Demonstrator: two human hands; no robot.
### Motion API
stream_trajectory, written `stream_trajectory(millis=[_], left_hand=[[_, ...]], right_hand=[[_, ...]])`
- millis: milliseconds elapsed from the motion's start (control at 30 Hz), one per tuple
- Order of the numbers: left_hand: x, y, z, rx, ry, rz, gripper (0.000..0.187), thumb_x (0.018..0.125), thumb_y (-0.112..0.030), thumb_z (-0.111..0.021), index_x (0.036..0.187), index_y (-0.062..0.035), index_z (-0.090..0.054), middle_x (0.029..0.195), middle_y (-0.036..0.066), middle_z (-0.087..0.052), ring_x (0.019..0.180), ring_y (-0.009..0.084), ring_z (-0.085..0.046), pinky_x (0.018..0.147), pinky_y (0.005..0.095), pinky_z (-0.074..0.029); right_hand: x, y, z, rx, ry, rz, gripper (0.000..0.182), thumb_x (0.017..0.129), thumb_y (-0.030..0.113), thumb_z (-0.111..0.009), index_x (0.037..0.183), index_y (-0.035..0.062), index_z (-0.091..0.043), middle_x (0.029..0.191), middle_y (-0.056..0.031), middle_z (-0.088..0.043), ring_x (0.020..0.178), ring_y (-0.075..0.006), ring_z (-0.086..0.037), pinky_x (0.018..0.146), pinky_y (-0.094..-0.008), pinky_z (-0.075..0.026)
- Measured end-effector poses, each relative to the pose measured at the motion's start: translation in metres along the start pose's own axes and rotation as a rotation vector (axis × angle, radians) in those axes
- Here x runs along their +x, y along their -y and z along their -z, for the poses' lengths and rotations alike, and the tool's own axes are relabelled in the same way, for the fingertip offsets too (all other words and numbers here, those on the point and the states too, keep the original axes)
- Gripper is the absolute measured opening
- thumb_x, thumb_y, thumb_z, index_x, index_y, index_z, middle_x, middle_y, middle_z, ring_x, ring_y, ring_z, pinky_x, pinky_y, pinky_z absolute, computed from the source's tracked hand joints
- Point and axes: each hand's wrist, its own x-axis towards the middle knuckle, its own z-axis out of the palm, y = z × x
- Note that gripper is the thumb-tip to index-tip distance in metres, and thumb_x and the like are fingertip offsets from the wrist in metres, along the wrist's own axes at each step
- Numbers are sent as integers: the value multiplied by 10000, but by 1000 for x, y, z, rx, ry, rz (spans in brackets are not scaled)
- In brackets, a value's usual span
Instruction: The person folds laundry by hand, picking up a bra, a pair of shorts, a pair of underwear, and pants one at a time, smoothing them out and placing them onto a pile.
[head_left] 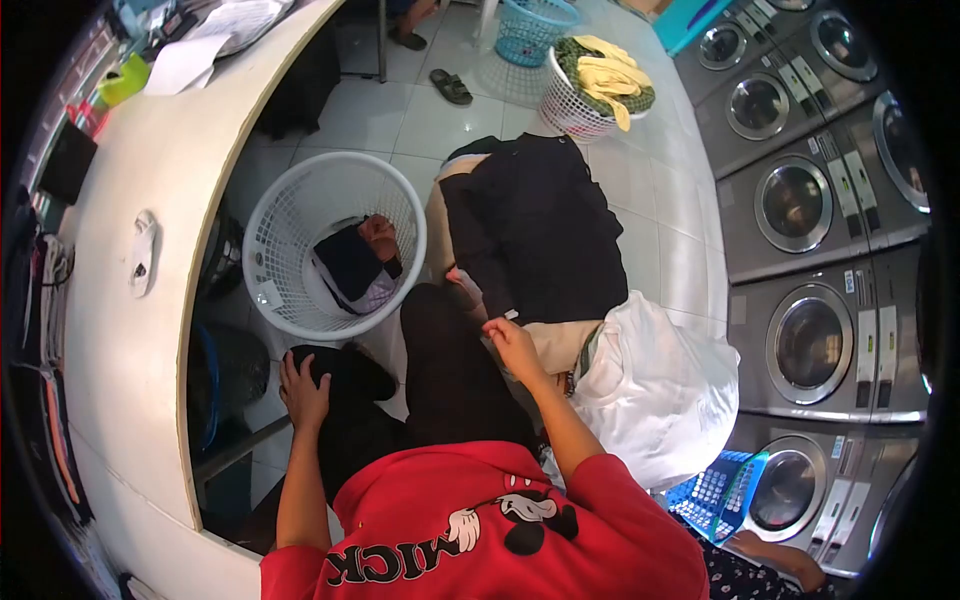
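Observation:
A black garment lies spread over a heap of beige and other cloth in front of my right knee. At its near edge, beside a small white tag, my right hand has its fingers closed on the cloth. My left hand rests on my left knee with the fingers spread and holds nothing. Ahead of that knee stands a white laundry basket with a few folded dark and grey clothes at its bottom. A large white cloth drapes over the right end of the heap.
A long pale counter runs along the left, bearing papers and a small white object. Stacked front-loading machines line the right. Farther off are a full basket, a blue basket and a sandal. Another person's arm shows lower right.

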Motion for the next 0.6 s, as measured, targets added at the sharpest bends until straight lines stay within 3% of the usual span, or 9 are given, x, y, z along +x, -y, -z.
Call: stream_trajectory(millis=[100, 167, 233, 267, 400, 467, 567, 600], left_hand=[[-5, -5, 0, 34, 13, -35, 472, 783, -252, -613, 1222, -147, -473, 1430, 91, -217, 1328, 302, -165, 1032, 499, -204], [-7, -5, -3, 57, 12, -47, 466, 782, -250, -612, 1216, -148, -478, 1432, 89, -216, 1329, 298, -165, 1033, 499, -202], [-6, -6, -8, 48, -6, -78, 460, 774, -249, -615, 1206, -153, -488, 1430, 84, -222, 1331, 294, -164, 1034, 505, -197], [-5, -8, -8, 55, -14, -83, 460, 774, -249, -615, 1206, -153, -488, 1430, 84, -222, 1331, 294, -164, 1034, 505, -197], [-3, -13, -13, 68, -15, -70, 436, 764, -250, -617, 1175, -154, -506, 1424, 83, -238, 1333, 288, -162, 1028, 522, -199], [-7, -21, -8, 82, -24, -64, 423, 765, -254, -613, 1163, -154, -511, 1418, 84, -254, 1333, 284, -162, 1025, 530, -199], [-16, -31, -9, 122, -27, -163, 396, 773, -165, -597, 1157, -125, -506, 1369, 106, -333, 1294, 311, -255, 1025, 484, -243], [-14, -32, -15, -184, -47, -320, 395, 769, -99, -583, 1156, -106, -501, 1340, 110, -369, 1260, 306, -316, 1014, 443, -274]], right_hand=[[-11, -17, 7, -185, -115, 74, 103, 832, 77, -497, 883, 48, -582, 854, -116, -592, 834, -294, -567, 723, -380, -449], [-6, -23, 13, -210, -155, -7, 96, 821, 89, -512, 886, 59, -577, 885, -111, -569, 875, -306, -540, 738, -402, -434], [9, -27, 18, -353, -438, 87, 99, 818, 121, -536, 895, 72, -572, 912, -100, -554, 920, -313, -522, 742, -393, -430], [17, -27, 19, -463, -469, 29, 168, 813, 137, -552, 976, 98, -542, 945, -103, -540, 963, -312, -507, 771, -386, -432], [44, -25, 22, -650, -410, -206, 250, 825, 114, -528, 1071, 118, -487, 949, -115, -538, 977, -310, -506, 794, -401, -449], [54, -27, 23, -720, -223, -352, 338, 833, 93, -499, 1159, 141, -425, 1011, -140, -536, 981, -319, -522, 804, -425, -463], [69, -35, 42, -553, -214, -459, 380, 832, 72, -476, 1195, 153, -398, 1067, -153, -540, 954, -332, -553, 787, -429, -476], [71, -36, 50, -494, -263, -339, 417, 814, 26, -454, 1206, 168, -436, 1041, -167, -566, 839, -341, -593, 750, -395, -489]])
